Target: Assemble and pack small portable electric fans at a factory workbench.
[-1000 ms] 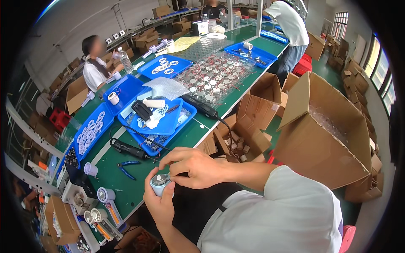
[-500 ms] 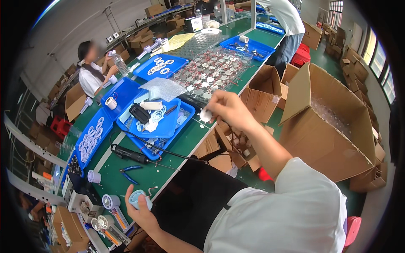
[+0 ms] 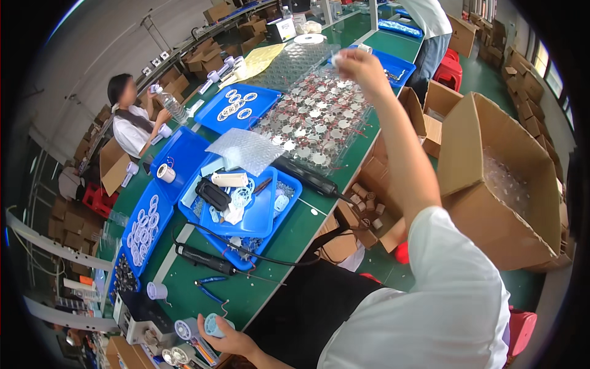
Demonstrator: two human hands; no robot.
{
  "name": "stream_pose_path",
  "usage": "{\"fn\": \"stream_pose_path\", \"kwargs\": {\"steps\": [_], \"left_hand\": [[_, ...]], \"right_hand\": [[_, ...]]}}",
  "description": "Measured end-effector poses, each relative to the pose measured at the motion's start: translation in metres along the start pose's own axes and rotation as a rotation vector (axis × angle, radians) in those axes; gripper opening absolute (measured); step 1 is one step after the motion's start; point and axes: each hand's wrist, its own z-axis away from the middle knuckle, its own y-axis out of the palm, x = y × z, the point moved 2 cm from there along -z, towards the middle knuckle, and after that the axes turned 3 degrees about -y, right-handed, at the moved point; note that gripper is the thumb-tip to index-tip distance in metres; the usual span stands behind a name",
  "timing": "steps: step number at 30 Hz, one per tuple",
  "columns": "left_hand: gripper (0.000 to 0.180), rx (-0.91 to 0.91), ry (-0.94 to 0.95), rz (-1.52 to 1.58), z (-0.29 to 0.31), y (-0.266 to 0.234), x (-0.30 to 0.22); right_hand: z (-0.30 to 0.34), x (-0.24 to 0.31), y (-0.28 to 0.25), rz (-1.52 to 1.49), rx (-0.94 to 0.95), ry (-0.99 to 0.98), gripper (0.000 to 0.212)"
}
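Note:
Near the table's front edge, my left hand (image 3: 232, 342) is closed around a light-blue round plastic housing (image 3: 214, 325), which has a thin wire sticking up from it. My right arm is stretched far forward. The fingers of my right hand (image 3: 366, 69) are pinched on a small white piece (image 3: 336, 59), too small to name. That hand is above the far right corner of a clear plastic sheet of silver discs with red wires (image 3: 316, 114). Blue-handled pliers (image 3: 210, 289) and a black electric screwdriver (image 3: 206, 259) lie on the table beyond my left hand.
A blue tray (image 3: 258, 261) of small parts sits mid-table, bubble wrap (image 3: 246, 149) behind it. Another blue tray (image 3: 144, 237) holds white rings. A second screwdriver (image 3: 307, 176) lies by the right edge. Cardboard boxes (image 3: 491, 184) stand at right. A person (image 3: 130, 123) works across the table.
My right hand has moved forward and away, from beside the table's right edge to the far end of the disc sheet. My left hand still holds the housing. The view has shifted slightly.

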Motion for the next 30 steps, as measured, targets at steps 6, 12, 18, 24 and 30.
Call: {"fn": "stream_pose_path", "kwargs": {"steps": [6, 12, 18, 24, 30], "left_hand": [[0.041, -0.094, -0.008, -0.12, 0.003, 0.011, -0.004], [0.044, -0.164, 0.023, -0.266, 0.008, 0.02, -0.039], [0.05, -0.182, -0.02, -0.228, 0.007, 0.031, -0.037], [0.048, -0.265, -0.06, -0.315, 0.011, 0.032, -0.035], [0.052, -0.218, -0.101, -0.321, 0.01, 0.044, -0.052]], "right_hand": [[-0.146, -0.084, -0.008, 0.436, 0.012, 0.096, 0.022], [-0.219, -0.171, -0.016, 1.146, 0.031, 0.174, 0.037], [-0.249, -0.223, -0.016, 1.266, 0.001, 0.245, 0.036], [-0.225, -0.215, 0.006, 1.255, 0.026, 0.376, 0.041], [-0.237, -0.222, -0.009, 1.402, 0.15, 0.379, 0.042]]}}
